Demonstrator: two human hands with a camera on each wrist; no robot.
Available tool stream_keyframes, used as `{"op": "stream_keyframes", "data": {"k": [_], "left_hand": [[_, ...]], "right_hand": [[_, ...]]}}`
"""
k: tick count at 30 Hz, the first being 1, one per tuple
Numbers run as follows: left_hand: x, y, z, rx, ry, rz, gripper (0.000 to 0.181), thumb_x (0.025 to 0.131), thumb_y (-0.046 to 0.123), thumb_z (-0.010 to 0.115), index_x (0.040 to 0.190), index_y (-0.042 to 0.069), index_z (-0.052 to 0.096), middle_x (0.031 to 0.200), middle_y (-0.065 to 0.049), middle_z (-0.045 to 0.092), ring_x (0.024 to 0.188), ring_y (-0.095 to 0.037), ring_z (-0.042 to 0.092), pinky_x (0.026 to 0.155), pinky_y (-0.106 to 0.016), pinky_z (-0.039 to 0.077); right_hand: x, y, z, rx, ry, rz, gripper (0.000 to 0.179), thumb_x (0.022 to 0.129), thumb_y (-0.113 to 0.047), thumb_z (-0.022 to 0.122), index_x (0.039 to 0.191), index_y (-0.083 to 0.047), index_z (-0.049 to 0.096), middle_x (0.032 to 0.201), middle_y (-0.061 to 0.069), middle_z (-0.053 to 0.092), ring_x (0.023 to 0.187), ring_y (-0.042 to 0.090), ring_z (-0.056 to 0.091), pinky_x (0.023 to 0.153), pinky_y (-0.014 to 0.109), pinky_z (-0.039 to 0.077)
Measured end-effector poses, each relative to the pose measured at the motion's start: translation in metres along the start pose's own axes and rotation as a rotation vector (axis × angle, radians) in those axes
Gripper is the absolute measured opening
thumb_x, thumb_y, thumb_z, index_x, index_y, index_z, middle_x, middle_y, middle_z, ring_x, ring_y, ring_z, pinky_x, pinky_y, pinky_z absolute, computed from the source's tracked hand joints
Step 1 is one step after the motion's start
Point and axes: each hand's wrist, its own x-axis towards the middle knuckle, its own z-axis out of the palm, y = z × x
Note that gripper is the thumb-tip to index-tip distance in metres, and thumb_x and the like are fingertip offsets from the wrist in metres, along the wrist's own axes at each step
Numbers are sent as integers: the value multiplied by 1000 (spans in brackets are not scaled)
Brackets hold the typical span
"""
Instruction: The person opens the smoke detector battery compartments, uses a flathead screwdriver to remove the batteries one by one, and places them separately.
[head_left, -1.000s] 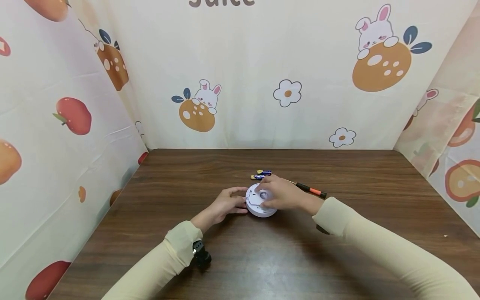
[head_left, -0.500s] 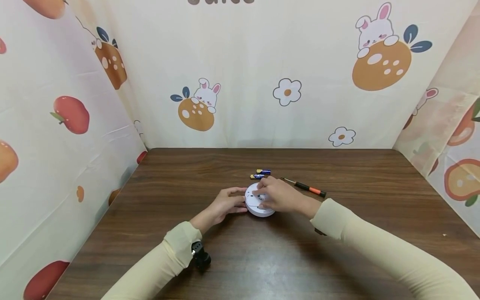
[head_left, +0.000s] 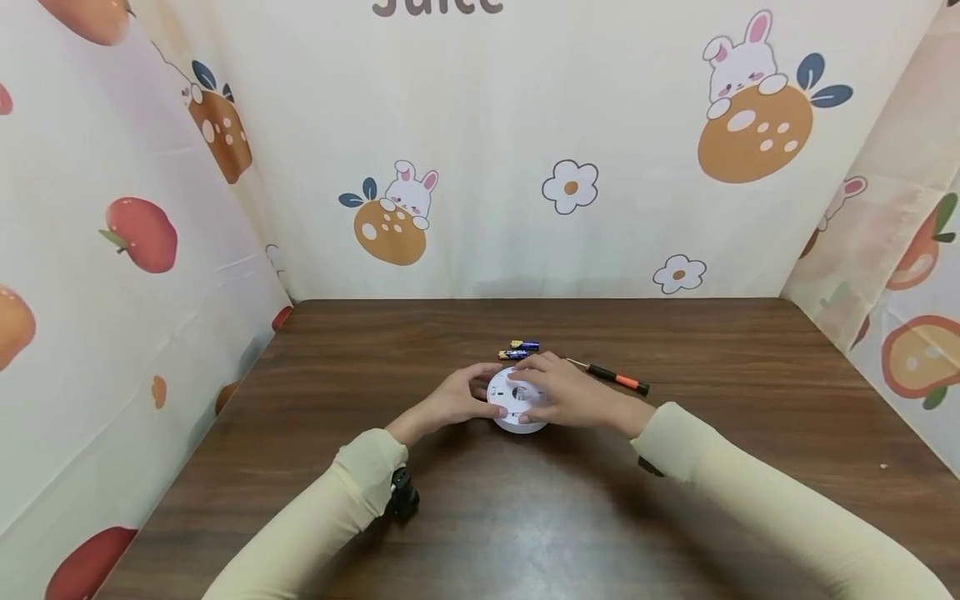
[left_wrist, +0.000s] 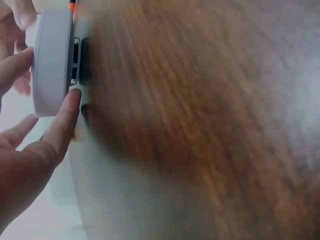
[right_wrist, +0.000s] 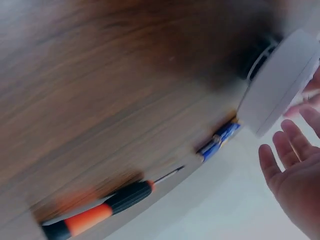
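Observation:
A round white smoke detector (head_left: 506,392) lies flat on the table, its slotted side up and its vented part (left_wrist: 76,60) down against the tabletop in the left wrist view. My left hand (head_left: 454,398) holds it from the left, fingers along the rim and thumb at the front edge. From the right, my right hand (head_left: 573,393) reaches over it, with index finger and thumb spread across its upper face. The other right-hand fingers (right_wrist: 268,159) hang beside the rim. Part of the detector's top is covered by the right fingers.
Two blue-and-yellow batteries (head_left: 513,355) lie just behind the detector. A black-and-orange screwdriver (head_left: 617,377) rests to their right. Wrist cameras (head_left: 403,495) sit under the cuffs. A printed cloth (head_left: 480,217) hangs behind the brown table (head_left: 375,333).
My left hand has shifted forward, its thumb coming onto the detector's front edge. The right fingers have spread wider over the top. The detector stays in about the same place.

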Motion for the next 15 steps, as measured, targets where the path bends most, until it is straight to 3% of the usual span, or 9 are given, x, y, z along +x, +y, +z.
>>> {"op": "stream_keyframes", "data": {"k": [4,7,15], "left_hand": [[1,-2,0,25,-15,9,66,78,9,79,136,0,48,122,-15,56,100,-24,60,84,-30,53],[1,-3,-1,46,1,12,65,76,9,80,134,0,51,117,-14,58,95,-22,60,81,-28,54],[3,-4,-3,32,21,31,57,74,9,82,125,-1,59,107,-11,62,84,-17,62,75,-26,56]], "right_hand": [[-12,7,-3,78,2,113,79,70,-41,84,133,-3,53,126,9,50,114,25,42,93,45,45],[-18,11,-2,112,-16,170,83,69,-47,83,133,-4,52,124,8,50,112,24,42,94,43,46],[-24,18,4,174,28,172,73,71,-47,81,126,-5,58,120,8,55,109,23,47,94,44,46]]}}
